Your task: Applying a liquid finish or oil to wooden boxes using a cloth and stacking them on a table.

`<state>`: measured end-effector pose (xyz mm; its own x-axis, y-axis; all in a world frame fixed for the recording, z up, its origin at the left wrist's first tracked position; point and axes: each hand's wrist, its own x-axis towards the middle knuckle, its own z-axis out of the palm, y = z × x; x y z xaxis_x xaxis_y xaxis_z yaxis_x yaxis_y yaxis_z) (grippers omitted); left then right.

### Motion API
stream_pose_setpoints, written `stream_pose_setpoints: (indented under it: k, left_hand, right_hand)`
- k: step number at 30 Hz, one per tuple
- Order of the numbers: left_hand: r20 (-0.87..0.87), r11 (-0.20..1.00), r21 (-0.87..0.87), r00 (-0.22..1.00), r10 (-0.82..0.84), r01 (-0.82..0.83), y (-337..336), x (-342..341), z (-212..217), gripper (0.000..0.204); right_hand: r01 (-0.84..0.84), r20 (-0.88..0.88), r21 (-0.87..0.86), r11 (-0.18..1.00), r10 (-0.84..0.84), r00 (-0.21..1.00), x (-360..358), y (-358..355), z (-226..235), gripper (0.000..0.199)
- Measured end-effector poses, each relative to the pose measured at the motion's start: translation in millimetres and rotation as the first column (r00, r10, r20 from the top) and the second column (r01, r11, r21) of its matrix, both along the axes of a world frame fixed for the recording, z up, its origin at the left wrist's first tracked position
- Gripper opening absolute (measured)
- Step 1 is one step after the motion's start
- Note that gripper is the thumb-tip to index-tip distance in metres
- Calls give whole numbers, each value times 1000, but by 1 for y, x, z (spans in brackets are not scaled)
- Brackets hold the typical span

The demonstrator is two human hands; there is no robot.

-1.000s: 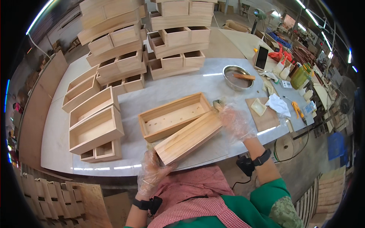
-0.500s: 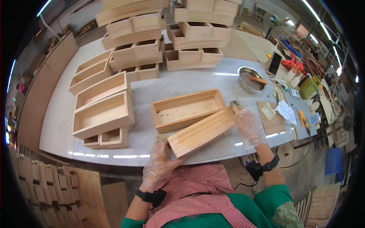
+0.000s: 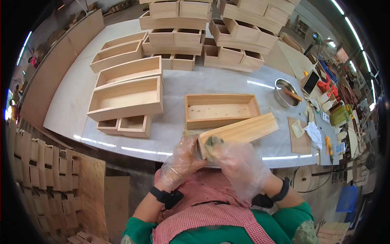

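A long wooden box (image 3: 245,129) lies tilted at the table's front edge, one long plain side facing up. My left hand (image 3: 181,159), in a clear plastic glove, grips its near left end. My right hand (image 3: 239,162), gloved the same way and smeared by motion, presses a greenish-grey cloth pad (image 3: 213,142) on the box near that same end. Just behind it rests an open wooden box (image 3: 221,123), darker at its rim, with small dark spots on its inner floor.
Pale open wooden boxes (image 3: 126,97) are stacked at the left, with taller stacks of drawer boxes (image 3: 176,36) behind. To the right stand a metal bowl (image 3: 280,96) with a wooden-handled brush, a white cloth (image 3: 313,135), a phone (image 3: 311,82) and several bottles.
My right hand has swept the pad from the box's far right end to its near left end. The view has shifted, so the table's things appear farther right.
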<state>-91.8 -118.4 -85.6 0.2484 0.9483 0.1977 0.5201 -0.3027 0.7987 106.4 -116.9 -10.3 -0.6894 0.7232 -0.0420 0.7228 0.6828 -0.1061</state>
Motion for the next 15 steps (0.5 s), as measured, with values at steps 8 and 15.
stream_pose_setpoints:
  k: [8,15]
  left_hand:
    - [94,999,-32,995,-17,20,3,-4,-23,58]
    - [113,1000,-14,994,15,-13,4,3,-8,63]
  right_hand:
    - [-157,-123,138,978,175,977,-26,23,-14,29]
    - [-26,-392,200,979,104,914,10,-6,-27,22]
